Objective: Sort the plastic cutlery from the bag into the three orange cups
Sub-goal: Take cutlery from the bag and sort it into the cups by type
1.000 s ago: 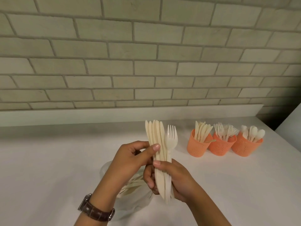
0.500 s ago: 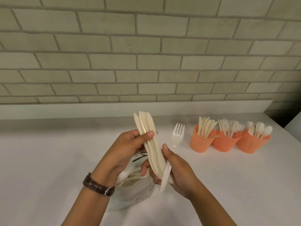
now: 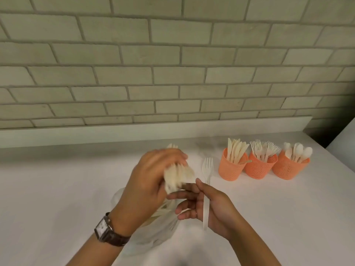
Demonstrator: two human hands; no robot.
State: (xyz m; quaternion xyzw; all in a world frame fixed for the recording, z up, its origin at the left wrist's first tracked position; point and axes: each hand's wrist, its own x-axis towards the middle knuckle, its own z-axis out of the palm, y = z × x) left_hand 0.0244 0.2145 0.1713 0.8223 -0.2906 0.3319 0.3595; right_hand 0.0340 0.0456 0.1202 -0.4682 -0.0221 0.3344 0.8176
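My left hand [image 3: 146,181] grips a blurred bundle of cream plastic knives [image 3: 177,174] above the clear plastic bag [image 3: 153,235], which lies on the white counter with more cutlery inside. My right hand [image 3: 213,206] holds one white fork [image 3: 207,181] upright, tines up, just right of the bundle. Three orange mesh cups stand in a row at the right: the left cup [image 3: 231,169] holds knives, the middle cup [image 3: 258,167] holds forks, the right cup [image 3: 288,169] holds spoons.
The white counter [image 3: 57,198] runs to a low ledge under a brick wall [image 3: 172,73] at the back. The counter's right edge [image 3: 343,162] slants down just past the cups.
The knife bundle has passed wholly into my left hand and tilted down and left, blurred by motion. My right hand keeps only the fork, now apart from the bundle.
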